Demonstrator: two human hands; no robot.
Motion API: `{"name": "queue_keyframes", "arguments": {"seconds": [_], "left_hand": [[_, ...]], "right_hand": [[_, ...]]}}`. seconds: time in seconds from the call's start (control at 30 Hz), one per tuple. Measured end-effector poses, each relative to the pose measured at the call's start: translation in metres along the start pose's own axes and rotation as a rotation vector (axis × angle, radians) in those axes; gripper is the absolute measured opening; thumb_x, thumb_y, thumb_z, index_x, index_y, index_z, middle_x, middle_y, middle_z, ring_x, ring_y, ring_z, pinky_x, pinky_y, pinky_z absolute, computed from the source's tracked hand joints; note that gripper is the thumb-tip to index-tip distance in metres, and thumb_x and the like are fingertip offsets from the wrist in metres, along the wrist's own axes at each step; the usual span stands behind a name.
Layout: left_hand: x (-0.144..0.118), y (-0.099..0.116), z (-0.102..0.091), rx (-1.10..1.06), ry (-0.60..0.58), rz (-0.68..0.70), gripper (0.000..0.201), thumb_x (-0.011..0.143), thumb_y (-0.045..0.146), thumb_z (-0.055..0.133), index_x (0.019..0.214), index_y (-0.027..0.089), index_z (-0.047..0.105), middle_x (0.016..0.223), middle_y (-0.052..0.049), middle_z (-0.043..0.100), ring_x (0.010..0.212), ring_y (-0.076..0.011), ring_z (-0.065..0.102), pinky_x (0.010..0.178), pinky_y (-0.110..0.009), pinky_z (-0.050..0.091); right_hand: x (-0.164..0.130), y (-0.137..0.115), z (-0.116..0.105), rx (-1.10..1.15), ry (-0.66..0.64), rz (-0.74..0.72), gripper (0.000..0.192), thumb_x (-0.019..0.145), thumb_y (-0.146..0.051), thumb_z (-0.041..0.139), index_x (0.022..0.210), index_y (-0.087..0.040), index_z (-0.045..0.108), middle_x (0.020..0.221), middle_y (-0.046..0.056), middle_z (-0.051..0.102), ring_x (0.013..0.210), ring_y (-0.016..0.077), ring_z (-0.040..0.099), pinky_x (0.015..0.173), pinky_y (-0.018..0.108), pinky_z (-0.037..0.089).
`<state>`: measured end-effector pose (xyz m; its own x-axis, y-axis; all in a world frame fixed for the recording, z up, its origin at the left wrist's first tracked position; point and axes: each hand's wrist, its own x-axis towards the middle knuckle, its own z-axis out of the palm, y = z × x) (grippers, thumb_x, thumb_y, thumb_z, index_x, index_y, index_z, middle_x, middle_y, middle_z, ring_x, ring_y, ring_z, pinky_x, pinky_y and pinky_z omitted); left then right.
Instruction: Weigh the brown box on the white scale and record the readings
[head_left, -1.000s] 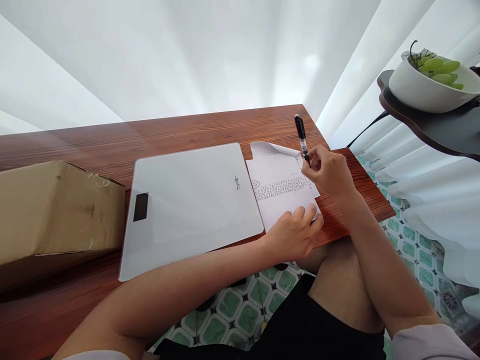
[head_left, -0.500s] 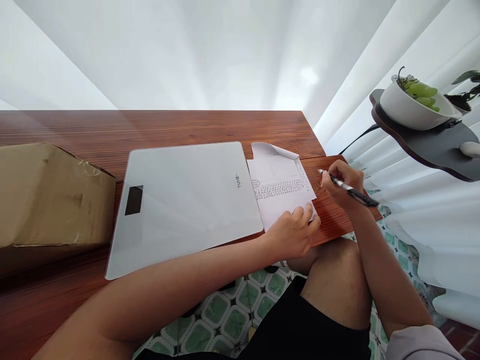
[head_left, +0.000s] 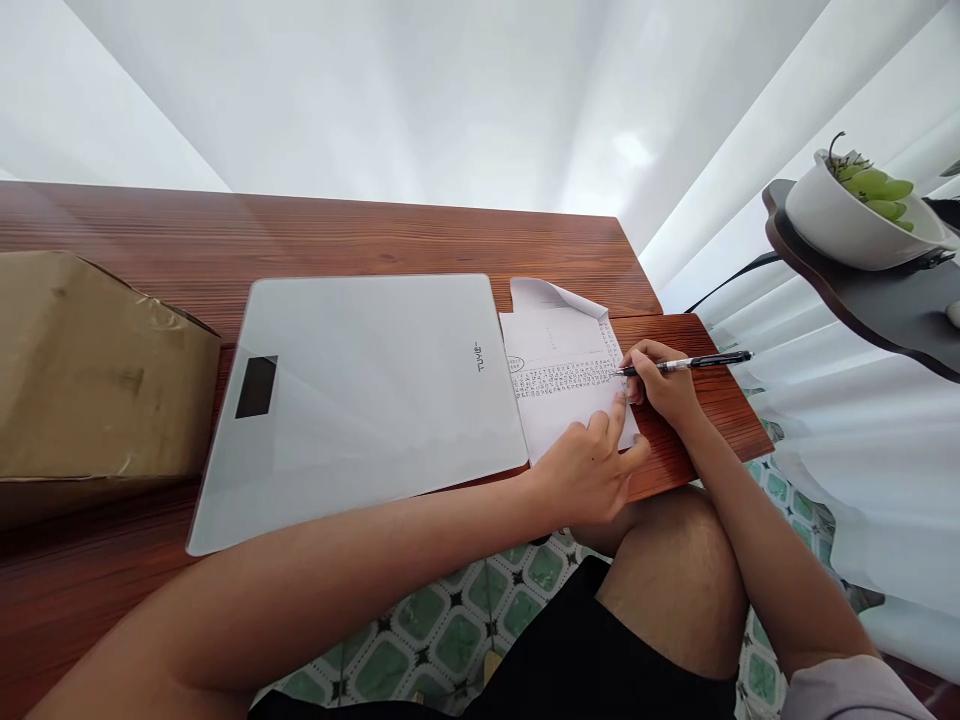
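- Right hand point(head_left: 664, 385) pinches a black pen point(head_left: 690, 363) between thumb and fingers; pen lies nearly level, tip pointing left and touching the right edge of the paper sheet point(head_left: 566, 385) at the band of printed rows.
- Left hand point(head_left: 592, 465) rests on the near right corner of the sheet, fingers loosely spread and pressed flat, index reaching toward the pen tip. It grips nothing.
- Sheet lies on the wooden surface point(head_left: 375, 240), right of centre, just beside the right edge of a white glass scale point(head_left: 360, 400). Its far corner curls upward.
- Cardboard box point(head_left: 90, 370) sits at the far left, well apart from both hands.
- White bowl with green fruit point(head_left: 855, 215) stands on a dark shelf point(head_left: 870, 300) to the right, off the surface.
- Judgement: writing this close to the sheet's edge calls for steady downward pressure from the left hand so the paper does not slide. A steeper pen angle would likely mark cleaner. The curled corner could spring back over the upper lines.
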<state>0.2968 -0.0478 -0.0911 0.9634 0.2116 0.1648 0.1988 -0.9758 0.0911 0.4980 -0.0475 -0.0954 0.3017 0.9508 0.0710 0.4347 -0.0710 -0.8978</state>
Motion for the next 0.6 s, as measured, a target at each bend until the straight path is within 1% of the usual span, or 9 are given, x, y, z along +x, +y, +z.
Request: {"name": "queue_keyframes", "arguments": {"seconds": [0.07,0.13,0.17,0.23,0.33,0.4,0.6], "left_hand": [[-0.0005,0.0,0.0002,0.0,-0.001,-0.001,0.03,0.096,0.031,0.036,0.119,0.015,0.046,0.152,-0.032,0.039,0.085,-0.0276,0.06,0.055,-0.031,0.039],[-0.0009,0.0001,0.0,0.007,0.001,0.001,0.03,0.097,0.03,0.035,0.12,0.015,0.046,0.151,-0.033,0.041,0.085,-0.0278,0.06,0.056,-0.032,0.039],[-0.0011,0.0001,-0.0001,0.011,-0.001,0.001,0.031,0.097,0.03,0.035,0.122,0.014,0.045,0.151,-0.032,0.041,0.086,-0.0279,0.06,0.057,-0.032,0.04],[-0.0011,0.0,-0.0001,0.011,-0.013,-0.002,0.034,0.097,0.032,0.035,0.125,0.015,0.044,0.151,-0.031,0.041,0.088,-0.0284,0.06,0.058,-0.033,0.041],[-0.0006,0.0001,0.0004,0.006,-0.022,-0.012,0.036,0.097,0.034,0.037,0.128,0.016,0.043,0.152,-0.03,0.041,0.091,-0.0288,0.059,0.059,-0.033,0.042],[-0.0002,0.0003,0.0012,0.009,-0.014,-0.015,0.035,0.097,0.033,0.036,0.127,0.015,0.043,0.152,-0.03,0.04,0.09,-0.0289,0.059,0.058,-0.033,0.042],[0.0003,0.0003,0.0012,0.011,-0.007,-0.015,0.034,0.097,0.032,0.036,0.125,0.016,0.043,0.152,-0.031,0.041,0.09,-0.0293,0.06,0.058,-0.033,0.042]], "right_hand": [[-0.001,0.0001,0.0006,-0.006,-0.018,0.009,0.031,0.087,-0.048,0.064,0.07,-0.024,0.055,0.049,-0.003,0.058,0.037,0.0131,0.049,0.038,0.027,0.041],[-0.0014,0.0007,0.0008,-0.016,-0.027,0.016,0.036,0.083,-0.049,0.071,0.067,-0.024,0.05,0.047,-0.004,0.057,0.037,0.0125,0.049,0.036,0.025,0.039],[-0.0014,0.001,0.0007,-0.018,-0.029,0.021,0.039,0.083,-0.05,0.072,0.066,-0.025,0.047,0.046,-0.005,0.055,0.036,0.0121,0.048,0.035,0.025,0.038],[-0.001,0.0015,0.0005,-0.013,-0.034,0.033,0.042,0.086,-0.054,0.067,0.067,-0.025,0.043,0.045,-0.006,0.054,0.034,0.0118,0.047,0.034,0.024,0.037],[-0.0001,0.0016,0.0008,-0.005,-0.044,0.044,0.042,0.091,-0.055,0.059,0.067,-0.025,0.041,0.047,-0.006,0.056,0.035,0.0116,0.047,0.036,0.025,0.04],[0.0003,0.0015,0.0014,-0.008,-0.053,0.047,0.041,0.09,-0.053,0.06,0.066,-0.025,0.042,0.048,-0.005,0.057,0.035,0.0114,0.048,0.037,0.025,0.042],[0.0004,0.0025,0.0033,-0.031,-0.061,0.05,0.038,0.091,-0.049,0.06,0.067,-0.026,0.042,0.048,-0.006,0.056,0.036,0.0114,0.045,0.038,0.026,0.04]]}}
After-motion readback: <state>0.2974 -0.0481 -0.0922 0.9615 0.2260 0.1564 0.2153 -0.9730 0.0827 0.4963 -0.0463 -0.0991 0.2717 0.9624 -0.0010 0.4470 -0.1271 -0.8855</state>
